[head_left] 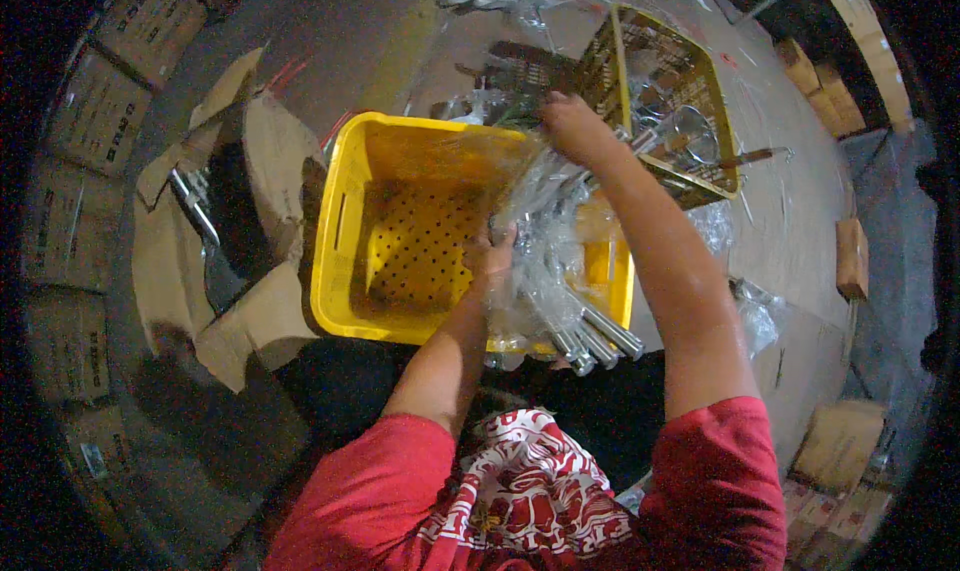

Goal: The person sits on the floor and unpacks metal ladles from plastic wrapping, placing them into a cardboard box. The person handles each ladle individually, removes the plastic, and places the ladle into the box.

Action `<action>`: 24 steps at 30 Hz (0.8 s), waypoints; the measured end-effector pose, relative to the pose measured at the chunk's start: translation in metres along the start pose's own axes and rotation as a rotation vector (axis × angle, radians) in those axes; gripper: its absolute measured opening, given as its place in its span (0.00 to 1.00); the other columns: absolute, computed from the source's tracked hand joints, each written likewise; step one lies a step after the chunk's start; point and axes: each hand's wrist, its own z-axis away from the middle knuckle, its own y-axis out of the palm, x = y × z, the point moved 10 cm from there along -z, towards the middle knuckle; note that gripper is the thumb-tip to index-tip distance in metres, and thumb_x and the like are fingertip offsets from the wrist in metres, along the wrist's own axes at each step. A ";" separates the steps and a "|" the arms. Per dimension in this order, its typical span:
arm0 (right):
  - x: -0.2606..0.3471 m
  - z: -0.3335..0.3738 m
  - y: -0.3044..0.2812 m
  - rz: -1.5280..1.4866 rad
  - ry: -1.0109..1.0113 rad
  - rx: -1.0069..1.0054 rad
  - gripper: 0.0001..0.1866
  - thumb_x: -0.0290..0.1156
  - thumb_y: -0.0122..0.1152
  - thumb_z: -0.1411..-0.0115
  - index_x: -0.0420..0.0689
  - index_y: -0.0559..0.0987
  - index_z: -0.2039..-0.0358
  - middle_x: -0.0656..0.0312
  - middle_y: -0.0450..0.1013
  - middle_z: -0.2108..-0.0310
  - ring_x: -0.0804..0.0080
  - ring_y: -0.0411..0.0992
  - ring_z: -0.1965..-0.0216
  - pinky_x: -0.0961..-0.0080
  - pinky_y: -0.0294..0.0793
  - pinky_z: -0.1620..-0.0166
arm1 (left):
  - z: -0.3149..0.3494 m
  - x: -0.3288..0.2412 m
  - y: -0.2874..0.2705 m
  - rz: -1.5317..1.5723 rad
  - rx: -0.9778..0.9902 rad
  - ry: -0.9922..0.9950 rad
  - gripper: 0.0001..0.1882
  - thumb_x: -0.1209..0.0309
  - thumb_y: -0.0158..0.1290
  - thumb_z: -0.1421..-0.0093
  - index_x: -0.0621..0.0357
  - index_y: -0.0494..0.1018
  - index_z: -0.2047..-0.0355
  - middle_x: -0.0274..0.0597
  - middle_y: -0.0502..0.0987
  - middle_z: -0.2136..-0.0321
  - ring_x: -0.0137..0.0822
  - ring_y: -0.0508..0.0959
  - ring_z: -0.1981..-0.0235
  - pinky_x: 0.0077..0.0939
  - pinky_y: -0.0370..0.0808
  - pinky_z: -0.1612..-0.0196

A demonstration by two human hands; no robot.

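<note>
A bundle of metal-handled utensils (560,261), wrapped in clear plastic, lies slantwise over the right part of a yellow plastic crate (340,211). Its shiny tubular handle ends point toward me and overhang the crate's near rim. My left hand (490,256) grips the bundle's left side, thumb up; its other fingers are partly hidden. At the far end, my right hand (578,131) is closed on the bundle's plastic wrap, with the fingertips out of sight. Small holes dot the crate's floor, which shows left of the bundle.
An open cardboard box (270,161) with metal pieces in it stands left of the crate. Beyond my right forearm is a yellow mesh basket (622,61) holding metal utensils, one with a round wire hoop. Loose plastic (760,316) lies at right; stacked cartons (80,211) line the left.
</note>
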 end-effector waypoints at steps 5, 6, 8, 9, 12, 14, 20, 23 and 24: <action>0.012 0.093 -0.088 0.058 -0.070 -0.450 0.15 0.36 0.61 0.39 0.50 0.81 0.52 0.58 0.73 0.48 0.56 0.67 0.43 0.56 0.72 0.47 | -0.017 0.007 0.012 0.112 0.062 0.091 0.49 0.31 0.52 0.46 0.35 0.52 0.30 0.64 0.59 0.35 0.62 0.67 0.40 0.56 0.61 0.37; 0.004 0.127 -0.106 0.025 -0.100 -0.556 0.15 0.36 0.62 0.39 0.49 0.80 0.52 0.58 0.74 0.50 0.56 0.69 0.45 0.56 0.73 0.48 | -0.018 0.009 0.014 0.204 0.102 0.111 0.49 0.32 0.53 0.46 0.39 0.53 0.30 0.64 0.60 0.35 0.62 0.67 0.40 0.55 0.61 0.37; -0.069 0.211 -0.104 -0.223 0.235 -0.478 0.15 0.37 0.62 0.37 0.47 0.80 0.52 0.58 0.76 0.54 0.60 0.73 0.50 0.61 0.74 0.50 | -0.022 0.011 0.014 0.319 0.168 0.130 0.50 0.33 0.54 0.46 0.45 0.53 0.31 0.63 0.60 0.35 0.60 0.67 0.40 0.52 0.62 0.37; -0.101 0.269 -0.102 -0.329 0.313 -0.529 0.15 0.37 0.62 0.37 0.46 0.80 0.52 0.59 0.77 0.55 0.62 0.74 0.53 0.64 0.74 0.51 | -0.023 0.012 0.013 0.348 0.192 0.136 0.50 0.34 0.55 0.45 0.48 0.53 0.31 0.62 0.61 0.35 0.59 0.67 0.39 0.51 0.63 0.37; -0.207 0.486 -0.022 -0.735 0.932 -0.668 0.22 0.40 0.60 0.34 0.35 0.77 0.48 0.49 0.78 0.51 0.63 0.77 0.51 0.67 0.73 0.46 | -0.031 0.011 0.001 0.359 0.196 0.141 0.52 0.36 0.57 0.45 0.58 0.54 0.32 0.60 0.62 0.35 0.56 0.67 0.39 0.47 0.64 0.37; -0.215 0.649 0.066 -0.619 1.356 -0.691 0.23 0.40 0.60 0.35 0.33 0.77 0.49 0.51 0.79 0.55 0.64 0.76 0.55 0.69 0.73 0.48 | -0.034 0.009 -0.008 0.346 0.172 0.123 0.53 0.38 0.59 0.45 0.64 0.55 0.32 0.59 0.62 0.35 0.54 0.67 0.38 0.44 0.65 0.37; -0.030 0.919 0.411 -0.906 1.955 -0.022 0.23 0.40 0.72 0.48 0.34 0.79 0.60 0.52 0.77 0.70 0.60 0.76 0.70 0.61 0.74 0.68 | -0.024 -0.013 -0.025 0.368 0.252 0.219 0.50 0.41 0.58 0.41 0.70 0.57 0.33 0.55 0.64 0.35 0.51 0.68 0.38 0.41 0.68 0.38; 0.011 0.927 0.459 -0.650 2.045 -0.224 0.30 0.39 0.75 0.51 0.32 0.74 0.54 0.47 0.78 0.64 0.56 0.79 0.64 0.56 0.77 0.65 | -0.015 -0.023 -0.032 0.387 0.290 0.240 0.47 0.42 0.56 0.39 0.68 0.58 0.34 0.53 0.65 0.36 0.49 0.68 0.39 0.40 0.68 0.39; 0.016 0.924 0.459 -0.553 2.080 -0.274 0.33 0.39 0.76 0.52 0.32 0.73 0.52 0.46 0.78 0.61 0.55 0.79 0.62 0.55 0.78 0.64 | -0.011 -0.023 -0.033 0.377 0.303 0.206 0.46 0.43 0.56 0.38 0.68 0.58 0.34 0.53 0.65 0.36 0.49 0.68 0.39 0.40 0.68 0.39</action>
